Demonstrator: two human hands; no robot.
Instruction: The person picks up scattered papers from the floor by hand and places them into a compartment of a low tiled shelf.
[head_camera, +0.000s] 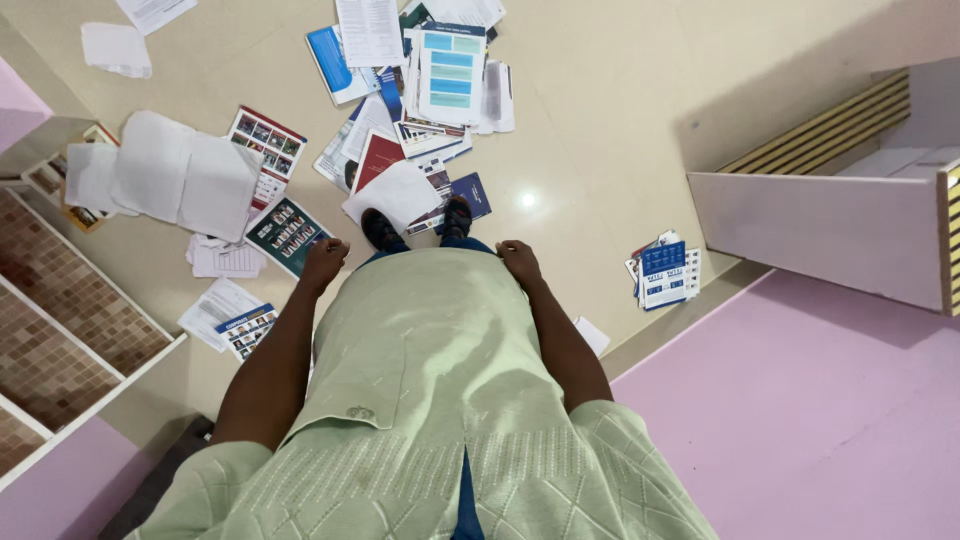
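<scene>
Both hands are hung curled, nothing held: left hand (323, 262), right hand (520, 260). Papers (400, 110) are scattered on the floor (600, 150) just beyond; the left is nearer.

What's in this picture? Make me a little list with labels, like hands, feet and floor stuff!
Left hand: left hand hangs by the hip, curled, holding nothing.
Right hand: right hand hangs by the other hip, holding nothing.
Feet: dark shoes standing on a white sheet.
Clothing: pale green shirt.
Floor: cream tiled floor strewn with a pile of leaflets; small blue stack of booklets to the right.
Furniture: white shelf unit on the left, white cabinet on the right.
</scene>
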